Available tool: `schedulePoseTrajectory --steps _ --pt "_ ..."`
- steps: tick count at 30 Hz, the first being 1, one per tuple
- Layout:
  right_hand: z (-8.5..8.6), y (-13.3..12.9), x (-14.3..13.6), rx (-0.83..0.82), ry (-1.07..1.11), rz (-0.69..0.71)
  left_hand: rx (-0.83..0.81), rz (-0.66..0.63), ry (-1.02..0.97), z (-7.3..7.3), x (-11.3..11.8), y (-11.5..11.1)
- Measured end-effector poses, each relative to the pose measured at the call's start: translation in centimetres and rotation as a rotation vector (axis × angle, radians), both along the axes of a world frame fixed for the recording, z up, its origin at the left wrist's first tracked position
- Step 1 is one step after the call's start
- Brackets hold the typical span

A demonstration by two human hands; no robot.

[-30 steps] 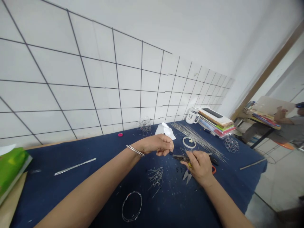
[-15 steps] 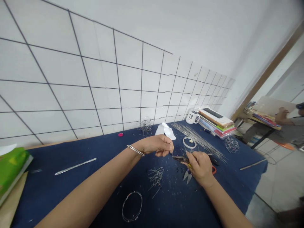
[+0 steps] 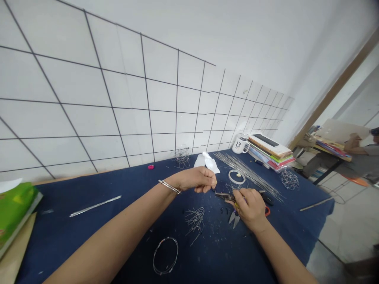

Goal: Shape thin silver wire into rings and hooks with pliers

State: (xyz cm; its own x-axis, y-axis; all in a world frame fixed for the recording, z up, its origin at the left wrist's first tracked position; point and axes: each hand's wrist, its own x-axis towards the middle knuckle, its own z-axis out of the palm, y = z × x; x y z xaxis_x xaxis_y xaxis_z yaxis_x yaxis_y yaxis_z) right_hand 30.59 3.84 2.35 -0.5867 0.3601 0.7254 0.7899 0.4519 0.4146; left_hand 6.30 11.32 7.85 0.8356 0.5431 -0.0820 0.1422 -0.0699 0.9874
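Over the dark blue cloth, my left hand pinches a short, thin piece of wire. My right hand is wrapped round the handles of pliers, whose jaws point left and meet the wire just below my left fingertips. Whether the jaws clamp it is too small to tell. Under my right hand lie scissors with the blades toward me and an orange-red handle partly hidden. A bundle of bent wires rests below my left hand, and a coiled wire ring is nearer to me.
Long straight wires lie behind my right hand, beside a white ring-shaped roll. A mug and stacked books stand by the wall. Tangled wire sits at the back; a green packet is left. Another person sits far right.
Both hands keep nearly the same pose, the pliers still at the wire. The whole view has shifted very slightly.
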Motion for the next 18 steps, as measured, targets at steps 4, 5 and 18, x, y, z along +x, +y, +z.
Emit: schedulePoseTrajectory --steps 4,5,18 --pt "0.1 -0.1 -0.2 -0.043 -0.010 -0.016 0.078 -0.002 0.009 0.5 -0.2 -0.2" --pt "0.1 -0.1 -0.3 -0.054 -0.010 -0.019 0.105 -0.004 0.018 0.7 -0.2 -0.3" --pt "0.6 -0.1 -0.7 -0.322 -0.060 0.006 0.807 0.038 0.241 1.7 -0.2 -1.4"
